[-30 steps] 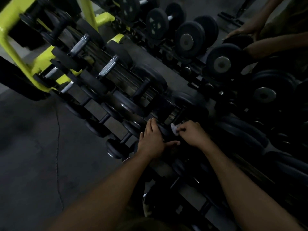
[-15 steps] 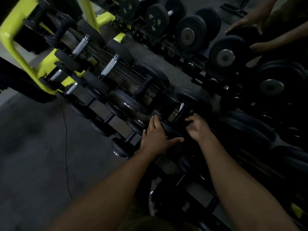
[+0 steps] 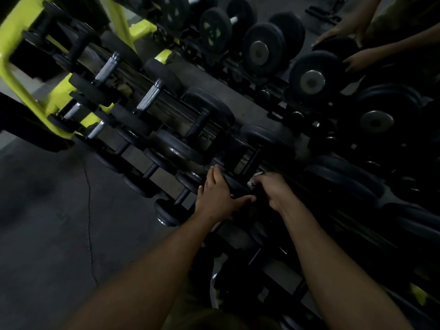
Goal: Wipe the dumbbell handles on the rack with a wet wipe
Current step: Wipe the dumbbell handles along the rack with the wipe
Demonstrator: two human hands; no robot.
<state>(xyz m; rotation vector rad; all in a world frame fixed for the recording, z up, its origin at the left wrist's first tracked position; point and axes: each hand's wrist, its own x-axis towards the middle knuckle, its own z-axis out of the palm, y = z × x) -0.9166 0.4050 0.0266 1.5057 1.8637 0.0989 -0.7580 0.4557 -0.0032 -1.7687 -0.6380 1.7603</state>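
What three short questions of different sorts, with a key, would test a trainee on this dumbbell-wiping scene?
1. True or false: the left hand rests flat on a dumbbell head.
2. Which hand holds the wet wipe? A left, B right.
3. Fill in: the rack frame at upper left is ____.

Key: 1 true. 2 B, the right hand holds it at the dark dumbbell handle. 3 yellow.

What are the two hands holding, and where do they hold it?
The right hand grips a white wet wipe, bunched in its fingers against a dark dumbbell handle. The left hand holds nothing; it rests flat on a dumbbell head.
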